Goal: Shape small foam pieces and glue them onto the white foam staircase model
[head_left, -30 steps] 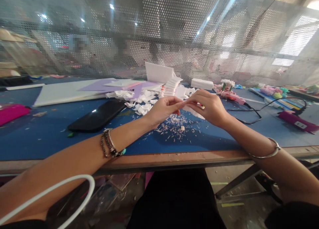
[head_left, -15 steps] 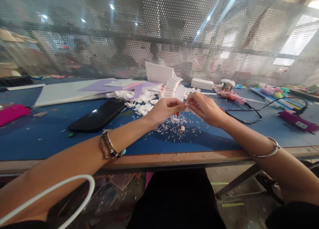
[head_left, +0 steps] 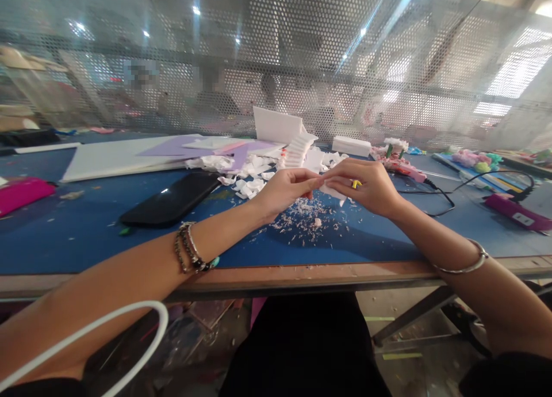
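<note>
My left hand [head_left: 287, 191] is pinched closed, its fingertips meeting those of my right hand above the table; what lies between its fingers is too small to make out. A thin white piece [head_left: 335, 193], like paper or foam sheet, hangs below the fingers of my right hand [head_left: 366, 181], which are closed on it. Something small and yellow [head_left: 356, 184] shows at the right fingers. Under both hands lie fine pale shavings [head_left: 299, 220] and one small pinkish lump [head_left: 318, 221].
Crumpled white scraps [head_left: 250, 187] lie behind the left hand, near a black phone-like slab [head_left: 172, 200]. White and purple sheets [head_left: 112, 158] are stacked further back. To the right are a pink corded tool [head_left: 405, 171], its black cable and a purple power strip [head_left: 517, 212].
My right hand has turned and shifted slightly right, so more of the white piece shows below its fingers. The yellow bit has come into sight. My left hand has hardly moved.
</note>
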`<state>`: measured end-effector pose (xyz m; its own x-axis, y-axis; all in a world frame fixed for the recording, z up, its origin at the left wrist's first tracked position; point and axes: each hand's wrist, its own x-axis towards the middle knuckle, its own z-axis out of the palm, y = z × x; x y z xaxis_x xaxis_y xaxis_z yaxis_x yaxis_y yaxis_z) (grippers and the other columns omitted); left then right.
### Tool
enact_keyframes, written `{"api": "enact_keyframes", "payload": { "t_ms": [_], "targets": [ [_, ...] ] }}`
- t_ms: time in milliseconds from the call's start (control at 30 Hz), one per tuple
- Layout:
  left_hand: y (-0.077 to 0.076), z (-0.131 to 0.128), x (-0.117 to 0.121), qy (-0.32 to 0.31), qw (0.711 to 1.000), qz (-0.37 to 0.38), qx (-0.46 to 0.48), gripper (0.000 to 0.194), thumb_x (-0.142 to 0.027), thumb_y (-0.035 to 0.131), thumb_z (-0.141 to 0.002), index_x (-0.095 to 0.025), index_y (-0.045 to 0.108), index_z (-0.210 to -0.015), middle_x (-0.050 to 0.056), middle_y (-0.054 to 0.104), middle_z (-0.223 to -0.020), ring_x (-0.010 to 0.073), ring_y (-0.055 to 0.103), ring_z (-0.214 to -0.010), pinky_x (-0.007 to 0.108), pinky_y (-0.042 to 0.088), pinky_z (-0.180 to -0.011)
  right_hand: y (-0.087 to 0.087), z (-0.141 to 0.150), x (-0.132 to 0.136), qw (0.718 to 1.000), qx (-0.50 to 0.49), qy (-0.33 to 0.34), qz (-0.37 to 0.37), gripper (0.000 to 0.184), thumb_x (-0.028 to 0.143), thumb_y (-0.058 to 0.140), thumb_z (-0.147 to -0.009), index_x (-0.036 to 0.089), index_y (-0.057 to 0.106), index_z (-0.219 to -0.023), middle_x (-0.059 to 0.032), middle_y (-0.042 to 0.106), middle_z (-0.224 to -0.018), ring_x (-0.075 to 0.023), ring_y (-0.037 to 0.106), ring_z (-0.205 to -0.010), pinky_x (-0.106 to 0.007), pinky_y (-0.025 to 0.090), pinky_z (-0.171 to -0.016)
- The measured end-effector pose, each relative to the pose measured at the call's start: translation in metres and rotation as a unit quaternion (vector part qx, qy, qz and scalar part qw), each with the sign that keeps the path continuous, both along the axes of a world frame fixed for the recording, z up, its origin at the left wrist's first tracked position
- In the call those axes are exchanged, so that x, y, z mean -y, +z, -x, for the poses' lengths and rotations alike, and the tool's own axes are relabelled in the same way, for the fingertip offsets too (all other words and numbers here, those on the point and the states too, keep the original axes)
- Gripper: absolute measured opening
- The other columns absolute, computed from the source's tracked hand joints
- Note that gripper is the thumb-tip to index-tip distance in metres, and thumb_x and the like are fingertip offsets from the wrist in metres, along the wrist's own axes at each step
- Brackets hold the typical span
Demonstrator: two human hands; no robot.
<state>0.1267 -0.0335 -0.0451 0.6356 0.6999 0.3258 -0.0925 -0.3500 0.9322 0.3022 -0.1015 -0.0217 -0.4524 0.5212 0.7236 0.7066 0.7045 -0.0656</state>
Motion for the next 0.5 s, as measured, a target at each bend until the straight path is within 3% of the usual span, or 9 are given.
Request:
{"api": "enact_keyframes", "payload": {
  "t_ms": [300,500],
  "targets": [
    [0.002,0.0007,0.002,0.002,1.0,0.019,0.007,0.021,-0.034,0.068,-0.067,-0.015,0.065,-0.074,-0.003,0.054,-0.058,0.0052,0.045,-0.053,0.021,0.032,-0.054,-0.002,-0.0028,-0.0034,0.995,0.032,0.022,-0.088,0.014,0.02,0.05,-0.083,0.016,0.064,-0.083,-0.003,0.066,-0.079,-0.0103,0.057,-0.076,-0.024,0.047,-0.071],
    [0.0004,-0.0004,0.0008,-0.021,1.0,-0.014,0.012,0.02,-0.035,0.065,-0.071,-0.016,0.064,-0.073,-0.002,0.059,-0.066,0.0046,0.044,-0.054,0.02,0.034,-0.054,-0.0032,-0.0024,-0.0053,0.993,0.073,-0.023,-0.092,0.015,0.022,0.044,-0.087,0.016,0.058,-0.085,-0.0039,0.06,-0.079,-0.0119,0.052,-0.076,-0.026,0.044,-0.071]
  ]
}}
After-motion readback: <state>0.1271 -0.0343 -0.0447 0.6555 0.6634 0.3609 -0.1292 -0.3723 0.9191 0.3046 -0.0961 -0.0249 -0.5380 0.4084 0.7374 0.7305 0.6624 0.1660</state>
